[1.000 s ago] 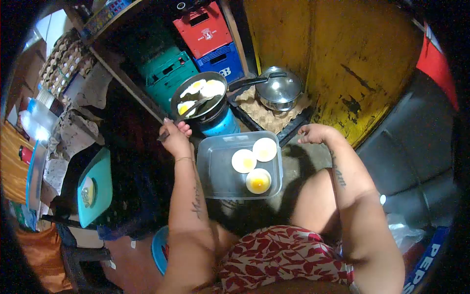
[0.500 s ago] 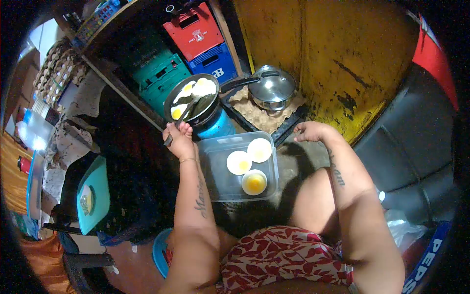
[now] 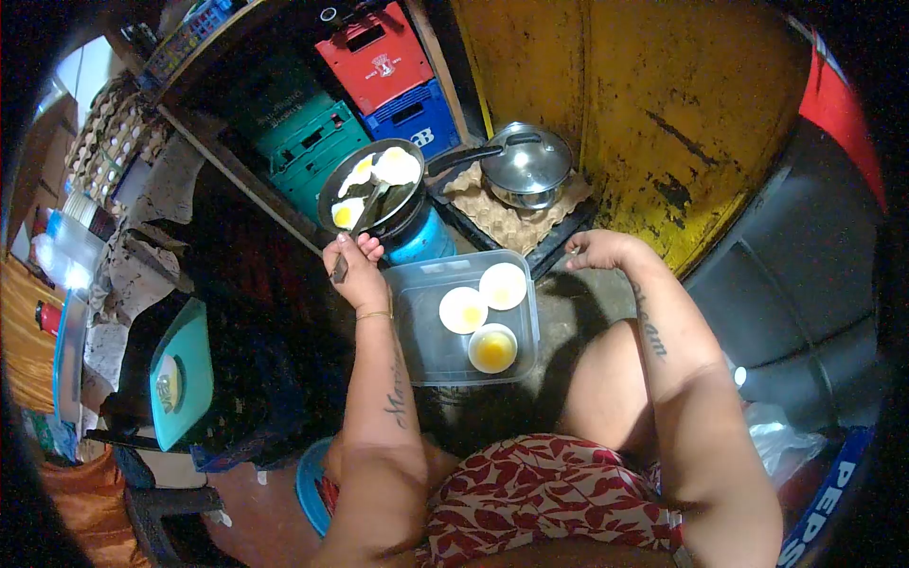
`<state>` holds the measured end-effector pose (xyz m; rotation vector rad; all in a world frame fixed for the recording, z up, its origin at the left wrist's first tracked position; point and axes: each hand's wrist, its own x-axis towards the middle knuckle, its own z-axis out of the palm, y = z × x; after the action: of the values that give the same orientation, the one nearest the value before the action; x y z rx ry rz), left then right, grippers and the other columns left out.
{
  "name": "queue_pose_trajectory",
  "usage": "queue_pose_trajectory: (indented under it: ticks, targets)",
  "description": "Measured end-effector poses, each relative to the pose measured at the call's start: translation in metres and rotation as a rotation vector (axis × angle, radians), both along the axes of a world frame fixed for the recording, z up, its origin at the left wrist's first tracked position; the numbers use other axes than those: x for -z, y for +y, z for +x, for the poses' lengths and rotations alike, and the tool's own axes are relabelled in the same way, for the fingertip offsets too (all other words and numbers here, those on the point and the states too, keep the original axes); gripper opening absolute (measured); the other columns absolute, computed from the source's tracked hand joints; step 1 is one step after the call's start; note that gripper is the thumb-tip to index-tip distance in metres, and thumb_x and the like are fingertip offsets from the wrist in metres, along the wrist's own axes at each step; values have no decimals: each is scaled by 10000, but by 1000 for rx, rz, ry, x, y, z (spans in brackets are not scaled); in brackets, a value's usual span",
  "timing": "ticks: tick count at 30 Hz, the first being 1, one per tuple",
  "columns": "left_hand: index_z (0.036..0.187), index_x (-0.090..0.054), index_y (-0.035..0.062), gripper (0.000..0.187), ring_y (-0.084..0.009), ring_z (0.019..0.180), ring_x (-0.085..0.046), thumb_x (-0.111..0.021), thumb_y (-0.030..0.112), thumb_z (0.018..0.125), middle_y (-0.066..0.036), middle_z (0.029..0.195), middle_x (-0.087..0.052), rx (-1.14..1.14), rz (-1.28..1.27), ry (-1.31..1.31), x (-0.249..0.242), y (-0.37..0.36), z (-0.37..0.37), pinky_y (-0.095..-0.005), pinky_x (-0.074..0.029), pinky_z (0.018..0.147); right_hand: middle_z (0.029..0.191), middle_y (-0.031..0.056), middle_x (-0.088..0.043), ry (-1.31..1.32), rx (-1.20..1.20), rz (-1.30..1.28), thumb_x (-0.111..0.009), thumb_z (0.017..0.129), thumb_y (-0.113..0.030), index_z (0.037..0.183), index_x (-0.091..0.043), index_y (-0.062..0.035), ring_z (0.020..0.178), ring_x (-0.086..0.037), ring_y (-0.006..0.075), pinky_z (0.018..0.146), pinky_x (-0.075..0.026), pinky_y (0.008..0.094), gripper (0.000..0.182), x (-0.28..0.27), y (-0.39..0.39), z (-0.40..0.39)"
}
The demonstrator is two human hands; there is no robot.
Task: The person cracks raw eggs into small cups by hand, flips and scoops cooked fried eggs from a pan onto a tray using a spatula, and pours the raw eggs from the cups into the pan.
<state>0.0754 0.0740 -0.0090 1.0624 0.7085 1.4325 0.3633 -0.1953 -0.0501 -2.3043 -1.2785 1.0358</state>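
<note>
My left hand [image 3: 358, 267] is closed around the handle of a spatula [image 3: 372, 210]. Its blade reaches into a dark frying pan [image 3: 422, 201], touching or just beside the fried egg [image 3: 396, 168] at the right. Two more pieces of egg with yellow yolks, a left one [image 3: 345, 214] and an upper one [image 3: 357, 177], lie in the pan. My right hand [image 3: 603, 251] hovers past the right side of a clear plastic container [image 3: 417, 350], fingers curled together; what they hold, if anything, is hidden. Inside the container sit three round white bowl-like shapes, the front bowl [image 3: 493, 348] showing yellow yolk.
The pan stands on a blue burner [image 3: 421, 241]. A lidded steel pot [image 3: 526, 170] sits on a cardboard egg tray [image 3: 478, 204] behind the container. Crates, including a red crate [image 3: 379, 62], are stacked at the back. A teal lid or tray [image 3: 185, 379] lies left.
My left hand has shifted slightly right and the spatula has moved a little within the pan. My right hand has barely moved.
</note>
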Motion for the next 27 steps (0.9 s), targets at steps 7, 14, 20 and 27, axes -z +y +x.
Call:
queue_pose_trajectory:
  ticks: [7,14,20,27]
  targets:
    - [1037,-458,51,238,-169,648,-645,-527,277,1010,-138,828,-636,-41,-38,-63,-3,-1,4,-262,-560,551,1177,162,-667,-4,-14,14,-747,829,-376,1297,-584,-71,1097,-609,279,957,-462,376,582,9,0,7]
    - [1094,-463,41,318,-151,659,-639,-503,346,1011,-128,819,-626,-62,-168,-254,-13,7,-12,-239,-550,574,1167,154,-672,37,12,28,-747,833,-364,1313,-573,-56,1077,-616,270,936,-474,378,597,5,-5,5]
    - [1085,-478,37,334,-154,666,-626,-526,357,1000,-121,797,-604,-52,-221,-298,-38,14,-46,-233,-533,555,1214,148,-660,22,56,-13,-771,792,-396,1273,-613,-78,1120,-611,286,939,-483,403,598,4,-5,2]
    - [1037,-501,48,318,-145,634,-618,-561,356,986,-95,769,-603,-93,-210,-345,-38,21,-89,-239,-530,533,1005,88,-679,5,-9,-39,-755,828,-396,1305,-567,-76,809,-612,199,731,-516,370,604,11,4,0]
